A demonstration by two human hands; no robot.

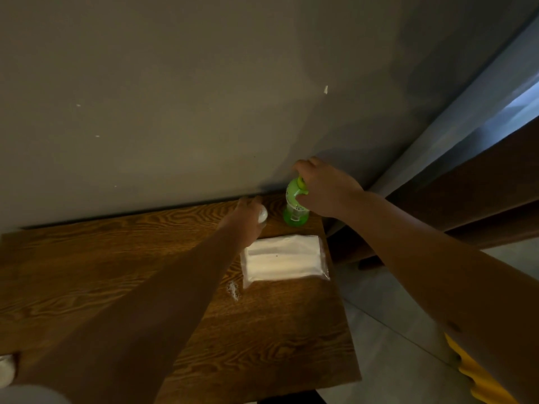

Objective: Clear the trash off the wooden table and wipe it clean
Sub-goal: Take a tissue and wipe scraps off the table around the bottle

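The wooden table (87, 272) stands against a grey wall. At its far right corner stands a green spray bottle (295, 212), and my right hand (326, 188) is shut on its top. Just left of it my left hand (248, 217) is closed on a small white object (262, 214), mostly hidden by the fingers. A white pack of wipes (284, 256) in clear plastic lies flat in front of the bottle. A small white wet-looking smear (233, 290) sits on the wood by the pack's near left corner.
A pale blurred object (7, 371) shows at the table's near left edge. To the right of the table are a grey curtain (455, 135), dark wooden furniture (481, 193) and a light tiled floor (393, 330). A yellow cloth (478, 377) is at lower right.
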